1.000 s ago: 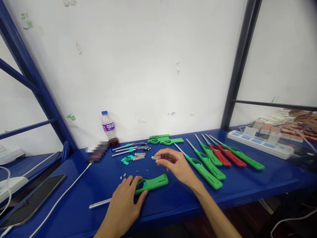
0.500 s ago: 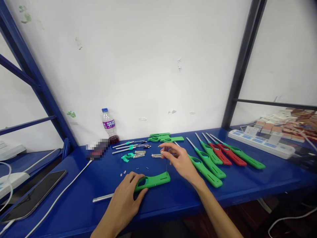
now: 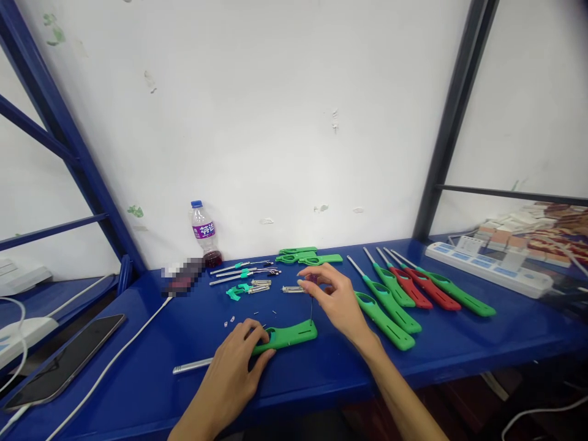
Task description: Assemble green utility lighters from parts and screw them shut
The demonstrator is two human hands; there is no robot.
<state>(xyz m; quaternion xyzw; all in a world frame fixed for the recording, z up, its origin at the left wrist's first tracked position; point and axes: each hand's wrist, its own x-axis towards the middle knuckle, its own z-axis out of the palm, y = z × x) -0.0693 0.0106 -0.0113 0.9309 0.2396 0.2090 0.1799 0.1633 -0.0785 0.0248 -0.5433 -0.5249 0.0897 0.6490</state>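
A green long-neck lighter [image 3: 294, 335] lies on the blue table, its metal barrel pointing left. My left hand [image 3: 239, 355] is closed around the trigger end and presses it down. My right hand [image 3: 328, 294] pinches the top of a thin screwdriver [image 3: 312, 311], held upright with its tip at the end of the lighter's handle. Most of the screwdriver's grip is hidden by the fingers. Beyond the hands lie silvery inner parts [image 3: 260, 288], teal plastic pieces [image 3: 236, 291] and loose metal barrels with wires [image 3: 234, 275].
Several green lighters [image 3: 388, 321] and red lighters [image 3: 434, 289] lie to the right. Green casing halves [image 3: 303, 257] rest near the wall. A drink bottle [image 3: 204, 233], a phone [image 3: 68, 361] with a white cable and a power strip [image 3: 491, 269] border the work area.
The view has shifted slightly. Both hands keep nearly the same pose, with the screwdriver still upright at the lighter's handle end.
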